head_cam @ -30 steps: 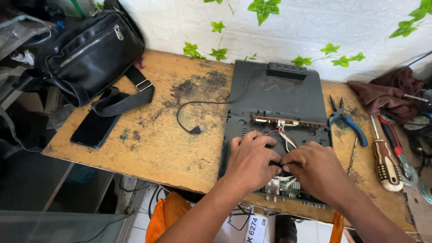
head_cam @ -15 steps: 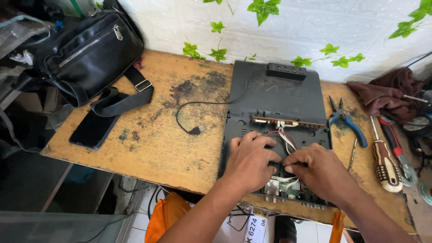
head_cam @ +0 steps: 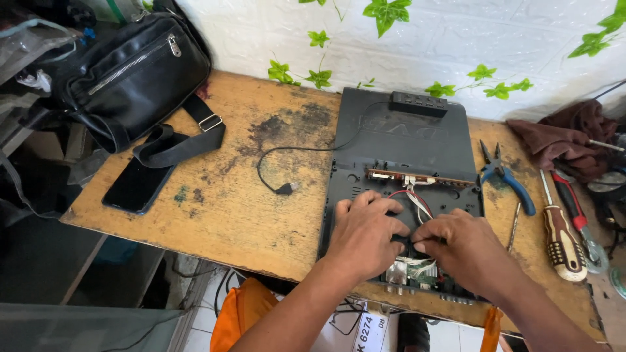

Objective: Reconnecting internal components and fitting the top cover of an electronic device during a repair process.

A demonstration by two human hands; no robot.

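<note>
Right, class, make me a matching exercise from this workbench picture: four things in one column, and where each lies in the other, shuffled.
Things:
1. black bag
2. phone
3. blue-handled pliers
4. brown cloth

Places:
A. just right of the black panel
B. far right, by the wall
C. back left corner
D. left edge, under the strap

Pairs: 1-C, 2-D, 3-A, 4-B

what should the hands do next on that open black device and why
Probably ease the red and white wires aside. Both the left hand and right hand press together over the open black device, and the wires run right down between them.
</note>
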